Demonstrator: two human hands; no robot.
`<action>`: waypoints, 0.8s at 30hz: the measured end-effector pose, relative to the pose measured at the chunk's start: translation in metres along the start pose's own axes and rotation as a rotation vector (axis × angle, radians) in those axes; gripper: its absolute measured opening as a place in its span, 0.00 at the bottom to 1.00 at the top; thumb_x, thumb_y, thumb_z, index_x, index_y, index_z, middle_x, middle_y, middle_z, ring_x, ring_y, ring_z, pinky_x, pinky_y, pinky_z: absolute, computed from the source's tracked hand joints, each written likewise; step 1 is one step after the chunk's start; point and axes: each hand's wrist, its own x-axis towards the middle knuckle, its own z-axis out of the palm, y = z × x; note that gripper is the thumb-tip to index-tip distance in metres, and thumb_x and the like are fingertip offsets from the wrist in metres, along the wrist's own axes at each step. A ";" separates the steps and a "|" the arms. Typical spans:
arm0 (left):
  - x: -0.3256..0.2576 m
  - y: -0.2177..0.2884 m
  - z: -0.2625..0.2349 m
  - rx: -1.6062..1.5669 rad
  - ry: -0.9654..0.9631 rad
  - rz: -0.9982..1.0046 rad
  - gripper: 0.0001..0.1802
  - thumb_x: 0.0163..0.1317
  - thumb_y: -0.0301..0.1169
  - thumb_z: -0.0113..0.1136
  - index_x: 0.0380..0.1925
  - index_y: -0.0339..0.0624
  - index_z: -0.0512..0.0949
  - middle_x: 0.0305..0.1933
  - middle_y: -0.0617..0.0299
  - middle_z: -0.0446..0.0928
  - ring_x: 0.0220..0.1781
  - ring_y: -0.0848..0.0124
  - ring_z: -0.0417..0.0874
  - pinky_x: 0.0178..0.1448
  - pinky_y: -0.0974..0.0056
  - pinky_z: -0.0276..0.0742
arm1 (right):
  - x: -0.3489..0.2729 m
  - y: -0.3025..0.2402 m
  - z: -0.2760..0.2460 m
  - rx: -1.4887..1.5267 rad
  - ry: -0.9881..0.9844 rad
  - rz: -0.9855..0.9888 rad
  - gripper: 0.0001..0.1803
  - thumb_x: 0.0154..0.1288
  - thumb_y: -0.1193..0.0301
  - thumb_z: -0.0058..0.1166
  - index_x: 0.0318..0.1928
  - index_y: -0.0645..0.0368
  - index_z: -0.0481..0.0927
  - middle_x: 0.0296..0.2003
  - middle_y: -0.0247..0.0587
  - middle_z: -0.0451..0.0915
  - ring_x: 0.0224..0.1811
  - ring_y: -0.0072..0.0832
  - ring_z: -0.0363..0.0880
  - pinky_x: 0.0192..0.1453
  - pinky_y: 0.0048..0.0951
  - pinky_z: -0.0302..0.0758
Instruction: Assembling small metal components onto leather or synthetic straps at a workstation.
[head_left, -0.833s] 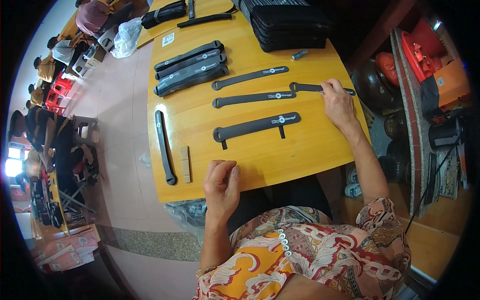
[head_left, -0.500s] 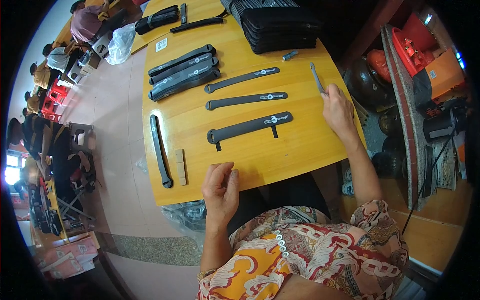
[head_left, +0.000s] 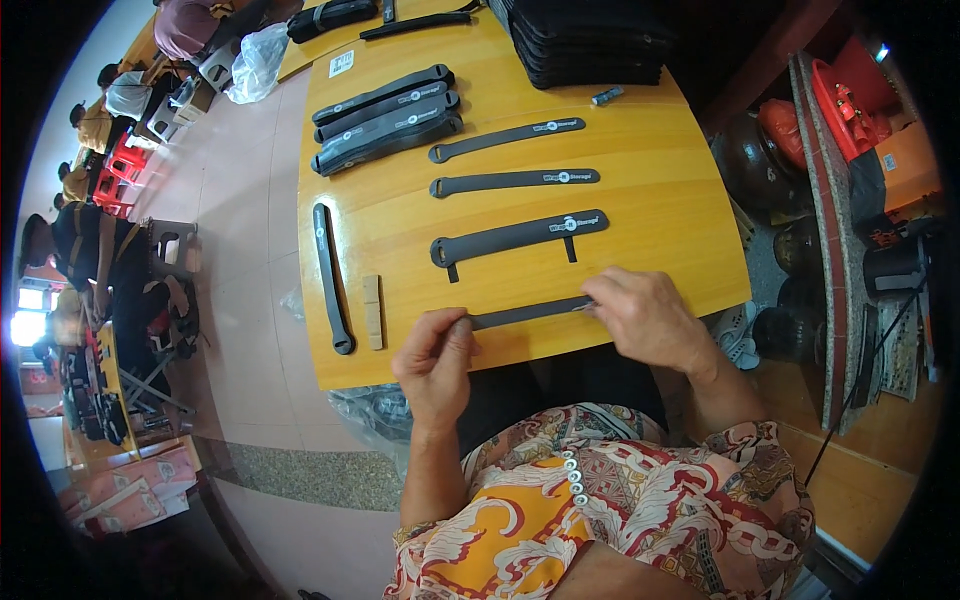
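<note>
A dark strap (head_left: 530,313) is stretched between my two hands near the front edge of the table. My left hand (head_left: 434,365) pinches its left end, and my right hand (head_left: 645,318) grips the other, with fingers curled over it. Just beyond lies a dark strap with a slotted end (head_left: 520,238), and two short black tabs stick out from under its near edge. Two more straps, a middle one (head_left: 515,183) and a far one (head_left: 507,141), lie roughly parallel to it.
Bundled straps (head_left: 388,138) lie at the table's left, above a lone strap (head_left: 333,280) and a tan strip (head_left: 373,312). A black stack (head_left: 585,45) stands at the back near a small blue-grey object (head_left: 607,95). A stone-edged shelf (head_left: 825,240) is on the right.
My right hand has come from the table's right side toward me with the strip it held. My left hand has closed on the strap's other end. The view has shifted slightly.
</note>
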 end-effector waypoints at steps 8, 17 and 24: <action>0.015 -0.003 -0.010 -0.163 0.163 -0.190 0.05 0.57 0.22 0.59 0.34 0.33 0.77 0.25 0.61 0.77 0.22 0.78 0.75 0.24 0.76 0.69 | 0.000 0.027 -0.010 0.397 0.064 0.401 0.05 0.56 0.79 0.53 0.35 0.67 0.78 0.27 0.44 0.76 0.30 0.32 0.76 0.35 0.27 0.71; 0.045 -0.003 -0.013 0.039 0.084 -0.208 0.05 0.57 0.20 0.58 0.34 0.31 0.78 0.25 0.63 0.77 0.21 0.80 0.72 0.25 0.76 0.68 | 0.022 0.045 0.002 0.553 0.237 0.548 0.05 0.57 0.78 0.54 0.33 0.69 0.78 0.25 0.41 0.79 0.28 0.23 0.75 0.33 0.23 0.71; 0.064 -0.013 -0.015 0.321 0.091 -0.199 0.06 0.56 0.21 0.58 0.33 0.30 0.79 0.26 0.61 0.78 0.24 0.78 0.75 0.29 0.74 0.70 | 0.036 0.051 0.012 0.440 0.293 0.572 0.05 0.55 0.77 0.56 0.30 0.68 0.79 0.23 0.45 0.80 0.25 0.27 0.78 0.29 0.26 0.72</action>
